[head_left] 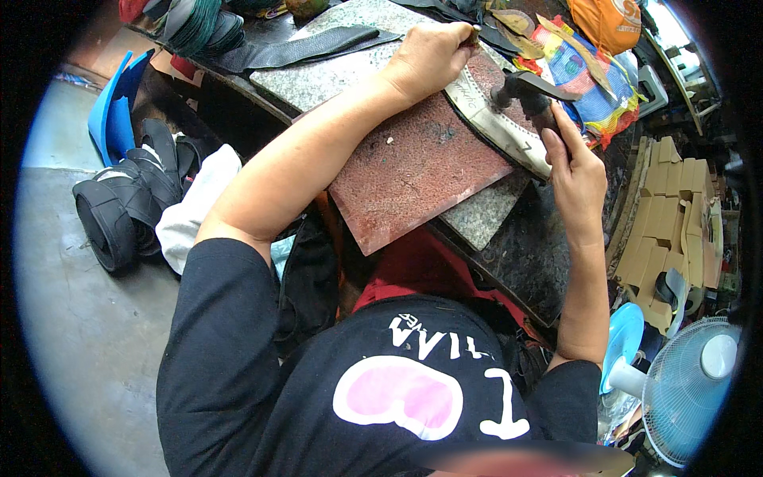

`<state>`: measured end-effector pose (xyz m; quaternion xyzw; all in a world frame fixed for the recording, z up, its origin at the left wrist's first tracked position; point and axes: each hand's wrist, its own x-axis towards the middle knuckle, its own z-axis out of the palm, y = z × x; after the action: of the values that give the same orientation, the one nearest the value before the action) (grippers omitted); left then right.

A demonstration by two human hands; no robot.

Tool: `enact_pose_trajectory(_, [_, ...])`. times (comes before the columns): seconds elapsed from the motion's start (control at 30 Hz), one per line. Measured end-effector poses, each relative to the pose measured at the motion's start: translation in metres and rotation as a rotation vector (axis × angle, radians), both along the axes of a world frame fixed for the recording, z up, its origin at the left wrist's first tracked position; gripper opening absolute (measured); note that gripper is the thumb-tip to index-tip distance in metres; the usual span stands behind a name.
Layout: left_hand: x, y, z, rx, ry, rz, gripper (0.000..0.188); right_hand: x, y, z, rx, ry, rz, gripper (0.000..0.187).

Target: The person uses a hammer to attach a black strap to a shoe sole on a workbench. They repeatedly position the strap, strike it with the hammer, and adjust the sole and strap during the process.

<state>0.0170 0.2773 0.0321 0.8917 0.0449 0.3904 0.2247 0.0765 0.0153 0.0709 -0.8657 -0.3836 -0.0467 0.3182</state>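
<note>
Across the far right part of a reddish slab [421, 171] lies a long, curved white piece shaped like a shoe sole [497, 123], with a dark edge and a row of small marks along its side. My left hand [429, 60] is closed in a pinch at its far end, and the fingers partly cover that end. A hammer [528, 89] with a dark head is gripped in my right hand [576, 175], its head over the middle of the white piece. Whether the head touches the piece, I cannot tell.
Beneath the reddish slab is a grey speckled slab [489, 215]. A black leather strip [306, 52] lies beyond my left forearm. Right of the hammer are a colourful mesh bag [580, 75] and an orange bag [608, 24]. A fan [691, 389] and cardboard boxes [668, 207] stand at right.
</note>
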Motion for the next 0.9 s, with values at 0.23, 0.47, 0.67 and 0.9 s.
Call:
enact_pose_trajectory(0.23, [0.01,0.012,-0.015,-0.122,-0.072,0.022,0.02,-0.008,-0.001,-0.006,-0.073,-0.202,0.045,0.037])
enact_pose_trajectory(0.47, [0.011,0.02,-0.016,-0.816,0.08,-0.171,0.019,-0.008,-0.003,-0.003,-0.111,-0.185,0.035,0.037])
enact_pose_trajectory(0.67, [0.004,0.009,-0.008,-0.662,0.057,-0.118,0.02,-0.004,-0.005,-0.011,-0.068,-0.2,0.046,0.038])
enact_pose_trajectory(0.9, [-0.004,0.002,-0.002,-0.093,-0.036,-0.112,0.021,0.005,0.002,0.051,0.252,-0.1,0.154,0.035])
